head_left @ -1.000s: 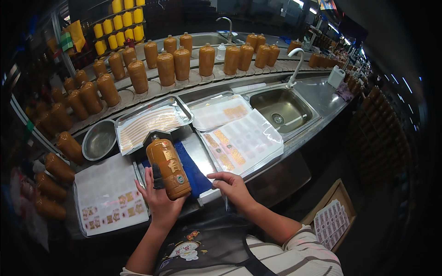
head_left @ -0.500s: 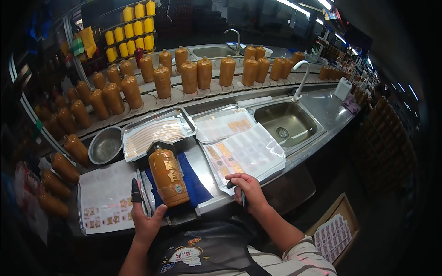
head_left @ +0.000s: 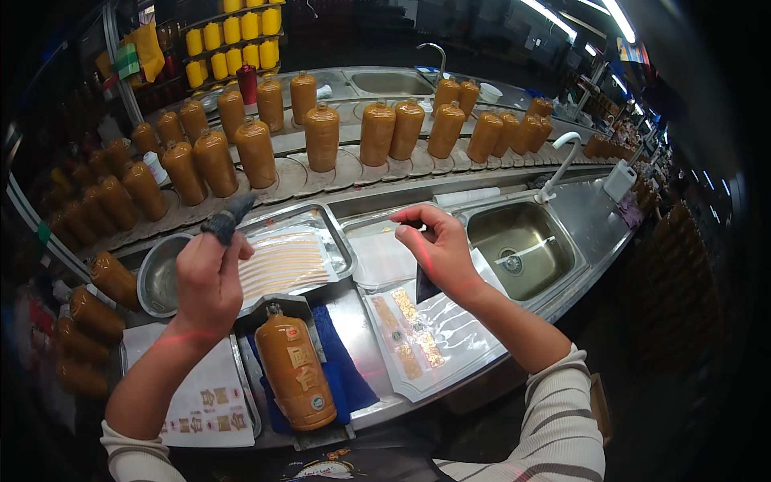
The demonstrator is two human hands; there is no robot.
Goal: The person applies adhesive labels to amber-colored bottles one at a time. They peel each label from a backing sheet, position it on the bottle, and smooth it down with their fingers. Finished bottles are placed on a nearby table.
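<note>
My left hand [head_left: 210, 269] is raised over the near edge of the tray and bowl, its dark-covered index finger stretched forward and thumb apart. I see nothing held in it; its other fingers are curled and partly hidden. Above the far part of the decal sheets [head_left: 438, 321], my right hand [head_left: 446, 253] has thumb and index finger brought together. A dark flat piece [head_left: 426, 287] hangs from under its palm, gripped by hidden fingers. A brown glazed bottle [head_left: 293, 369] with raised gold characters lies on its back in a metal cradle over blue cloth [head_left: 341, 357], touched by neither hand.
Strips lie in a metal tray [head_left: 345, 249] beside a steel bowl [head_left: 158, 277]. More gold decals lie on a white sheet [head_left: 213, 410] at left. A sink [head_left: 522, 241] with a tap [head_left: 554, 173] stands right. Several brown bottles [head_left: 321, 138] line the conveyor [head_left: 345, 173] behind.
Both hands have risen and moved away from me: the left from beside the bottle toward the tray, the right toward the far end of the sheets. The view has shifted; the bottle stays in its cradle.
</note>
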